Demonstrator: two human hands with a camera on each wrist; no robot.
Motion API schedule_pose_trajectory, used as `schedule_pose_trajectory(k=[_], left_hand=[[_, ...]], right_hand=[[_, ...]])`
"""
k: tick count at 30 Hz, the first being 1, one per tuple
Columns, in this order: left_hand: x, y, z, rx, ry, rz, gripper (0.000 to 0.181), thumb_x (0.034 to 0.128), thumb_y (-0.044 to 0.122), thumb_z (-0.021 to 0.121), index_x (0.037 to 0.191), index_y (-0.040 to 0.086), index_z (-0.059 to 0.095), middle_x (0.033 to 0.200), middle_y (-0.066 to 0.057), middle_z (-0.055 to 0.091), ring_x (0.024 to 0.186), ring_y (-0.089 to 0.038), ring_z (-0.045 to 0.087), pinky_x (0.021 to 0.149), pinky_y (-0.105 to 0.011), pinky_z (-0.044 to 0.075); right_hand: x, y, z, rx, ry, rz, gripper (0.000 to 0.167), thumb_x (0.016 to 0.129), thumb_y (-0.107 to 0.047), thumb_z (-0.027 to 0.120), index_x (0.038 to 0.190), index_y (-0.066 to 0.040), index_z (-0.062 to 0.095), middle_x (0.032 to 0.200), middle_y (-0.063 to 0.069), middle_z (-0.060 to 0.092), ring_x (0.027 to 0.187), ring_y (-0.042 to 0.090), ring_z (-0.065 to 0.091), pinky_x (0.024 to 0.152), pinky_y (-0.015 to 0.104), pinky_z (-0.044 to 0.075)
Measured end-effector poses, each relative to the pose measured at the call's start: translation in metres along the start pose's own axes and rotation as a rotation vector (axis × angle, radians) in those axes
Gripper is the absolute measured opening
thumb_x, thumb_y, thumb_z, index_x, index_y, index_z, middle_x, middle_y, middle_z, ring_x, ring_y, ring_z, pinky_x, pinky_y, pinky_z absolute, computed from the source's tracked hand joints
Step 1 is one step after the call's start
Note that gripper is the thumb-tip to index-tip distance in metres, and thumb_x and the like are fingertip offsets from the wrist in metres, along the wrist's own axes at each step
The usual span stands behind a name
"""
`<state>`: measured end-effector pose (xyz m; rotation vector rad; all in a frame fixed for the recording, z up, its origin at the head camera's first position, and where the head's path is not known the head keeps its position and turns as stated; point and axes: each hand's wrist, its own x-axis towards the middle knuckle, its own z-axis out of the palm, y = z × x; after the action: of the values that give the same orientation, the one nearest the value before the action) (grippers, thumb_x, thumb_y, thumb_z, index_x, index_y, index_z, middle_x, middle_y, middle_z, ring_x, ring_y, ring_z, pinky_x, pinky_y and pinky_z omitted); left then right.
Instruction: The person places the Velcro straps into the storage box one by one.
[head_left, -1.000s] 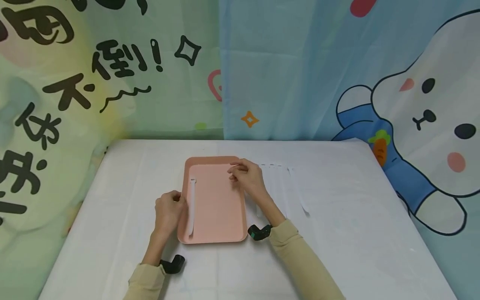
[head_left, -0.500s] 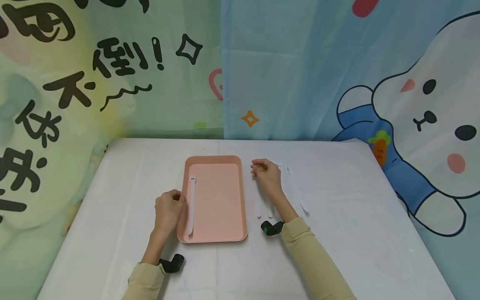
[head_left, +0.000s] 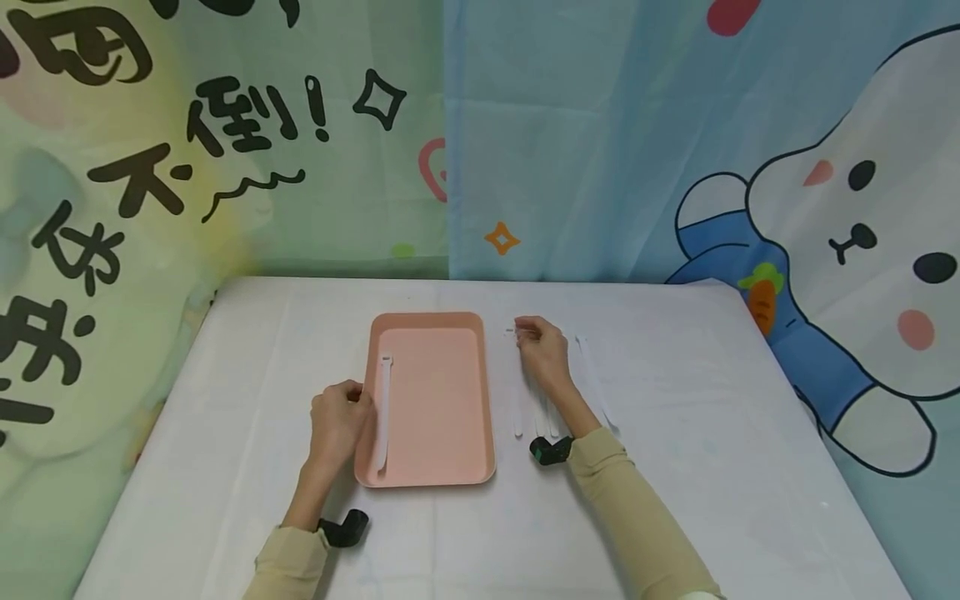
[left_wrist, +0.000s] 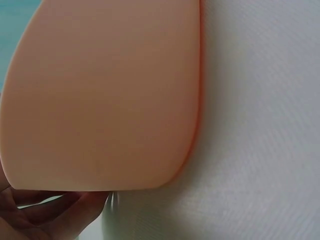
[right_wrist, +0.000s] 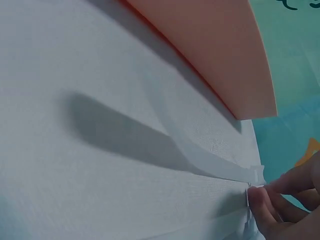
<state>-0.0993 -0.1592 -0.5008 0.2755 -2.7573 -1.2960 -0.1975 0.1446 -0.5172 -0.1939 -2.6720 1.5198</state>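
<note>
My left hand [head_left: 339,421] holds the left rim of a pink rectangular tray [head_left: 438,400], which lies flat on the table. In the left wrist view, its fingers [left_wrist: 75,215] are partly hidden behind the tray's edge. Inside the tray, along its left side, lies a thin white strip [head_left: 384,412] with a wider end. Right of the tray, my right hand [head_left: 546,354] pinches the wider end of a white strip among several similar ones. A neighbouring white strip [right_wrist: 215,165] shows close beside the fingertips in the right wrist view.
Another white strip [head_left: 596,383] lies farther right on the white-covered table [head_left: 712,467]. Behind the table hangs a printed curtain [head_left: 555,150]. Black wrist cameras [head_left: 551,450] sit on both wrists.
My right hand has moved from over the tray's upper right edge rightward to the white strips and now pinches there. The left hand and the tray have stayed in place.
</note>
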Motion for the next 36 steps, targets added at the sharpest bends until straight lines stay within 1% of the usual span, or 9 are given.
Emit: schedule_pose_trajectory(k=[3, 6, 11, 14, 18, 21, 26, 30, 36], left_hand=[[0.0, 0.0006, 0.0003, 0.004, 0.002, 0.002, 0.019, 0.0938, 0.004, 0.062, 0.098, -0.008, 0.076, 0.089, -0.024, 0.075, 0.071, -0.031, 0.072, 0.06, -0.038, 0.057], [0.0004, 0.0001, 0.0008, 0.007, -0.003, 0.001, 0.019, 0.0938, 0.004, 0.063, 0.099, -0.008, 0.076, 0.09, -0.024, 0.075, 0.073, -0.031, 0.073, 0.061, -0.038, 0.058], [0.001, -0.0015, 0.0011, 0.002, -0.011, 0.005, 0.018, 0.0935, 0.003, 0.062, 0.098, -0.008, 0.076, 0.089, -0.024, 0.075, 0.071, -0.029, 0.072, 0.059, -0.036, 0.057], [0.0011, -0.0023, 0.0013, -0.002, -0.008, 0.011, 0.018, 0.0932, 0.003, 0.062, 0.098, -0.008, 0.076, 0.088, -0.023, 0.075, 0.07, -0.029, 0.072, 0.059, -0.035, 0.057], [0.0007, -0.0028, 0.0022, -0.005, -0.003, 0.012, 0.019, 0.0932, 0.003, 0.062, 0.097, -0.009, 0.076, 0.088, -0.024, 0.075, 0.07, -0.029, 0.072, 0.059, -0.035, 0.057], [0.0007, -0.0026, 0.0027, -0.006, 0.002, 0.012, 0.018, 0.0934, 0.003, 0.062, 0.098, -0.009, 0.076, 0.088, -0.024, 0.075, 0.071, -0.029, 0.072, 0.059, -0.035, 0.057], [0.001, -0.0028, 0.0021, 0.0, 0.005, 0.011, 0.018, 0.0935, 0.002, 0.062, 0.098, -0.009, 0.076, 0.088, -0.024, 0.075, 0.072, -0.03, 0.073, 0.059, -0.036, 0.057], [0.0018, -0.0029, 0.0016, 0.002, 0.005, 0.007, 0.019, 0.0937, 0.003, 0.062, 0.098, -0.009, 0.076, 0.088, -0.024, 0.075, 0.072, -0.03, 0.072, 0.06, -0.037, 0.058], [0.0019, -0.0033, 0.0007, -0.007, -0.004, 0.003, 0.019, 0.094, 0.003, 0.062, 0.099, -0.009, 0.076, 0.09, -0.025, 0.075, 0.072, -0.03, 0.073, 0.061, -0.037, 0.058]], right_hand=[[0.003, 0.0006, -0.0004, -0.028, -0.018, -0.006, 0.042, 0.093, 0.003, 0.052, 0.133, 0.0, 0.064, 0.132, 0.019, 0.068, 0.119, 0.033, 0.065, 0.101, 0.045, 0.051], [0.0055, 0.0002, -0.0001, -0.04, -0.028, -0.01, 0.044, 0.092, 0.004, 0.051, 0.134, 0.002, 0.063, 0.129, 0.021, 0.069, 0.118, 0.034, 0.065, 0.101, 0.045, 0.051], [0.0075, -0.0012, 0.0002, -0.033, -0.032, -0.007, 0.041, 0.092, 0.004, 0.053, 0.132, 0.004, 0.063, 0.122, 0.022, 0.071, 0.115, 0.035, 0.067, 0.101, 0.044, 0.051], [0.0085, -0.0007, -0.0001, -0.033, -0.023, -0.014, 0.035, 0.093, 0.003, 0.057, 0.127, 0.003, 0.066, 0.117, 0.022, 0.072, 0.112, 0.035, 0.067, 0.099, 0.045, 0.052], [0.0092, 0.0, -0.0007, -0.033, -0.008, -0.023, 0.024, 0.095, -0.001, 0.062, 0.116, 0.002, 0.072, 0.11, 0.021, 0.074, 0.105, 0.034, 0.068, 0.093, 0.044, 0.053], [0.0088, -0.0007, -0.0007, -0.028, 0.003, -0.022, 0.019, 0.096, -0.003, 0.065, 0.112, 0.001, 0.074, 0.108, 0.021, 0.074, 0.102, 0.033, 0.068, 0.088, 0.042, 0.053], [0.0083, -0.0014, -0.0002, -0.023, 0.009, -0.028, 0.016, 0.097, -0.006, 0.066, 0.11, -0.001, 0.075, 0.111, 0.018, 0.074, 0.098, 0.031, 0.07, 0.079, 0.033, 0.055], [0.0086, -0.0016, -0.0001, 0.002, 0.011, -0.036, 0.016, 0.098, -0.006, 0.066, 0.111, -0.001, 0.075, 0.112, 0.019, 0.074, 0.094, 0.03, 0.071, 0.074, 0.026, 0.055], [0.0085, -0.0041, -0.0008, 0.036, 0.03, -0.047, 0.016, 0.098, -0.006, 0.067, 0.111, -0.002, 0.075, 0.109, 0.017, 0.075, 0.087, 0.029, 0.073, 0.068, 0.022, 0.054]])
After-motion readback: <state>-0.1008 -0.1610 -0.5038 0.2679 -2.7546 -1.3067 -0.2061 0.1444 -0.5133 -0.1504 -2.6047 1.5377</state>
